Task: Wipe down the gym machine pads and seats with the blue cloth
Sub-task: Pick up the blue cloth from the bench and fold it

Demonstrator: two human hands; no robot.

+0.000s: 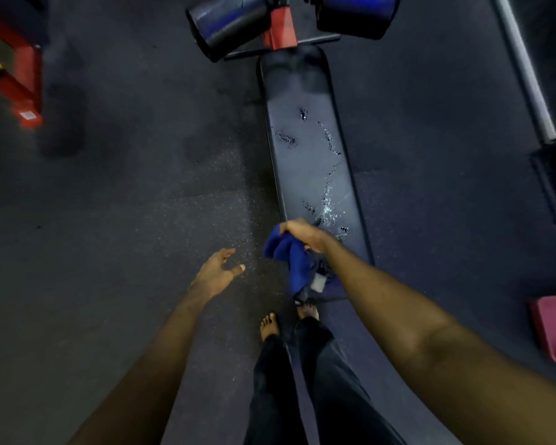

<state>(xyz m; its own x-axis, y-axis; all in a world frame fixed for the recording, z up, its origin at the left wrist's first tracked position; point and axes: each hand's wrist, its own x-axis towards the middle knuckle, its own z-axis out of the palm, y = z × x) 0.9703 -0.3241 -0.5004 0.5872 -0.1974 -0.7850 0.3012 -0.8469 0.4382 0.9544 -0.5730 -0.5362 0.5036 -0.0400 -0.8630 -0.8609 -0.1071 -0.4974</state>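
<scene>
Gripping a bunched blue cloth (286, 255) in the right hand (302, 234), fingers curled tight round the top fold. Remaining fabric hanging loose below the knuckles, back toward the bare feet (270, 326). Placed over the near end of the black bench pad (308, 149), by its left edge. Contact with the vinyl: cannot tell.

Left hand (217, 273) empty, fingers spread and relaxed, hovering above the rubber floor (109, 203). Left of the cloth, clear of the bench.

Key relation: bench pad lying straight ahead of the right fingertips, long axis pointing away toward the two roller pads (228, 24) at the far end. Liquid droplets (329, 200) starting just beyond those fingers and trailing farther along the same axis, mostly to their right. Nearer hand: the right, at the pad's near end. Left hand well apart from it.

Judged step: start of the wipe on this bench. Likely need: flatten the cloth, then push forward along the long axis through the wet patches. Possible fault: dangling tail smearing instead of wiping.
</scene>
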